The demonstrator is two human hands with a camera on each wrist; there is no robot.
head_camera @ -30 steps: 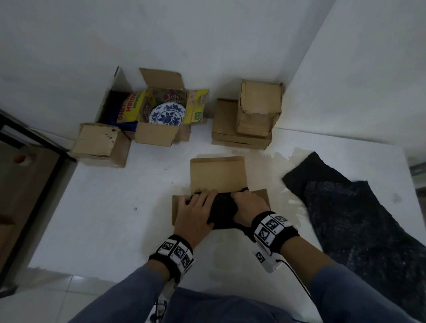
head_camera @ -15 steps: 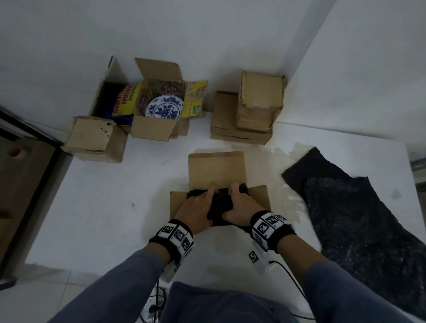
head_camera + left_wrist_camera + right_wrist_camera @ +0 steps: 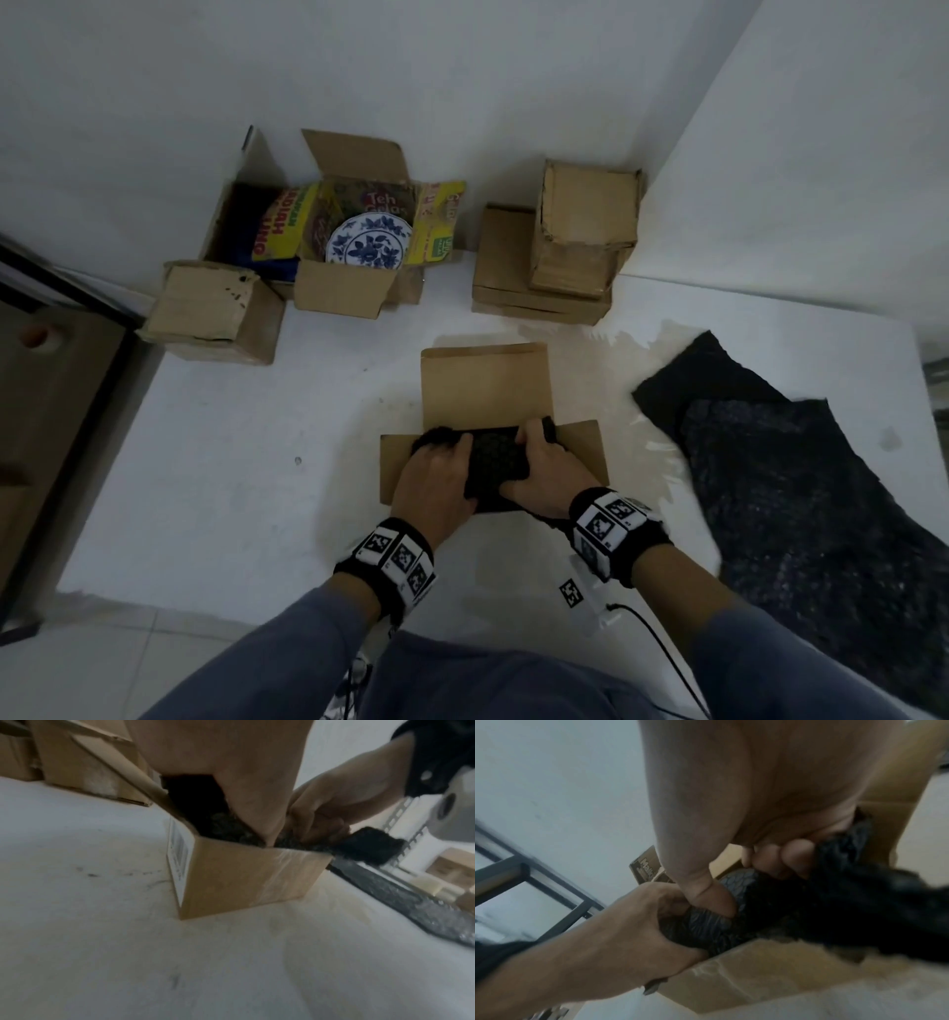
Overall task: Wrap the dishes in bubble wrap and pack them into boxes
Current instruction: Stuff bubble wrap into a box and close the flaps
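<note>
Head view: left hand and right hand each grip the black wrapped bundle in the open box, mid-table.

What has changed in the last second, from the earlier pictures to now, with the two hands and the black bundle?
Both hands shifted on the black wrapped bundle: the left hand slid toward its left end, the right hand toward its right, exposing more of its middle. They still hold it in the open box. The blue patterned plate, the other boxes and the black wrap sheet stayed put.
</note>
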